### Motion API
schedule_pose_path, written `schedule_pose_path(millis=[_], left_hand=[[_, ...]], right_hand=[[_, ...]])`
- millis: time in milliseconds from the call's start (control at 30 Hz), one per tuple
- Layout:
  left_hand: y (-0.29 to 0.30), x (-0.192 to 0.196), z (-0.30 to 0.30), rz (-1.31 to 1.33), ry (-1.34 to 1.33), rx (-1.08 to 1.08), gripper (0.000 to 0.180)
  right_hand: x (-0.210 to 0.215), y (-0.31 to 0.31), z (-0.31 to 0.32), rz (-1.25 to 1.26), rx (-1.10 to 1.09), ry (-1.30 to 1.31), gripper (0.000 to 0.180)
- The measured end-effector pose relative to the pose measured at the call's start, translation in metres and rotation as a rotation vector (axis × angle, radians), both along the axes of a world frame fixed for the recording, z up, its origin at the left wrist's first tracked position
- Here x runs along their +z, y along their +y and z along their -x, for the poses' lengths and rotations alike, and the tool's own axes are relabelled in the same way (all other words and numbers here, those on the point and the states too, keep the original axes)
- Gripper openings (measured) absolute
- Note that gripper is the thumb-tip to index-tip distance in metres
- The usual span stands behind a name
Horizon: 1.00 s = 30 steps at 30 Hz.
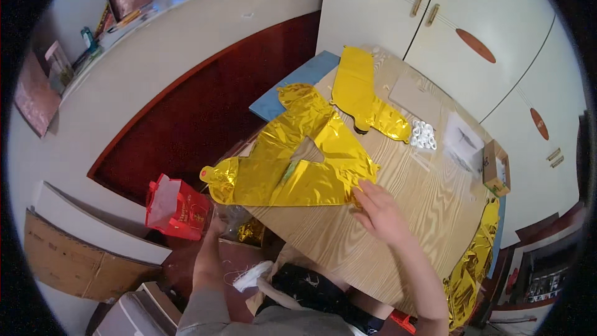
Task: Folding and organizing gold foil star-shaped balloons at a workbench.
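A large gold foil balloon, flat and shaped like a letter A with a hole in its middle, lies on the wood-grain table. At its near right corner, my right hand rests with fingers stretched out, touching the foil. My left hand is down past the table's left edge, beside a red gift bag. Its fingers are too small and partly hidden to make out. Close to it, crumpled gold foil sits in clear plastic inside an open box below the table edge.
Another flat gold balloon lies at the back. White tape rolls, a paper sheet and a cardboard box are on the right. More gold foil drapes along the right edge. White cabinets stand behind.
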<state>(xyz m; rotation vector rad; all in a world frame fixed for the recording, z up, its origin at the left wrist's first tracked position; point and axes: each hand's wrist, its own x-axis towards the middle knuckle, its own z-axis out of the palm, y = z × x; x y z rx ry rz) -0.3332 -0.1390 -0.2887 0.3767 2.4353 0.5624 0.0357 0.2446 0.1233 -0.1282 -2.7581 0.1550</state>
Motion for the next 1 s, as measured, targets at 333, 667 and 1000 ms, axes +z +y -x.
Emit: schedule_pose_path(millis=[333, 667, 1000], left_hand=[[-0.017, 0.049, -0.007, -0.713, -0.556, 0.061, 0.042], [0.015, 0.097, -0.041, -0.569, -0.241, 0.108, 0.026], [-0.078, 0.044, -0.006, -0.484, 0.205, 0.351, 0.026]], right_hand=[[-0.018, 0.016, 0.017, -0.284, 0.149, -0.036, 0.027], [-0.022, 0.025, 0.015, -0.154, 0.139, -0.008, 0.015], [-0.026, 0.012, 0.020, 0.045, 0.112, 0.130, 0.012]])
